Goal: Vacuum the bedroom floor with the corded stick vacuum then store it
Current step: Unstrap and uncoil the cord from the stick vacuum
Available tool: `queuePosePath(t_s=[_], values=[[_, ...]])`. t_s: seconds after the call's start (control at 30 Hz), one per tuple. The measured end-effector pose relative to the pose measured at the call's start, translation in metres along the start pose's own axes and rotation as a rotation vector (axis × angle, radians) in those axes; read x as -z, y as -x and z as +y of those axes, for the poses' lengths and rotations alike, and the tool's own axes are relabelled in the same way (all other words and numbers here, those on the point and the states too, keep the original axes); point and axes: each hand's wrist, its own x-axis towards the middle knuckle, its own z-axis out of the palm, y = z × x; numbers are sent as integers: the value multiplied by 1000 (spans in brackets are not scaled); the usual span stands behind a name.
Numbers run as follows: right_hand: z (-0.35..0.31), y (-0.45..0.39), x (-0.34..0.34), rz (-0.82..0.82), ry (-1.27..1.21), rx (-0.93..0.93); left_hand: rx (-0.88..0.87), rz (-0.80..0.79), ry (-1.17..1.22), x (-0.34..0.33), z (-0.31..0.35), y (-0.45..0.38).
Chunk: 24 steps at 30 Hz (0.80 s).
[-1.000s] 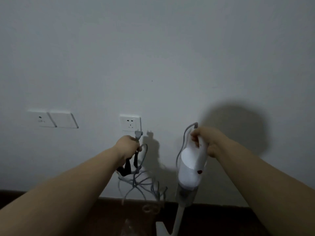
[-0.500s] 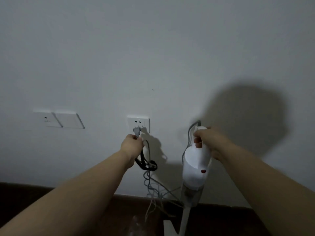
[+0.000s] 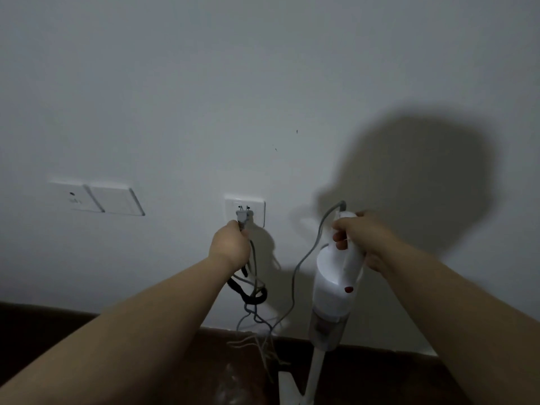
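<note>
My left hand (image 3: 230, 247) grips the grey plug (image 3: 242, 216) of the vacuum cord, and the plug's prongs sit right at the slots of the white wall socket (image 3: 258, 207). Loose grey cord (image 3: 301, 267) and a black strap loop (image 3: 248, 295) hang below that hand down to the floor. My right hand (image 3: 365, 238) holds the top handle of the white stick vacuum (image 3: 336, 285), which stands upright against the wall. Its red button faces me, and its tube runs down out of view.
A double white switch plate (image 3: 96, 198) sits on the wall to the left of the socket. A dark skirting (image 3: 43, 320) and dark floor run along the bottom. My shadow falls on the wall at the right.
My left hand has raised the plug from below the socket up to its slots. The view has moved closer to the wall. My right hand keeps its hold on the vacuum handle.
</note>
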Motion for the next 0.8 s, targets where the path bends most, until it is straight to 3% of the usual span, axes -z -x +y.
queuePosePath(t_s=[0.23,0.6,0.8], values=[[-4,1,-3,-6,1,-10,-54,11,-215,6,2,-5],[-7,-5,-16,0,26,1,-79,110,-223,16,16,-13],[-9,1,-26,-33,45,12,-27,44,-244,7,6,-6]])
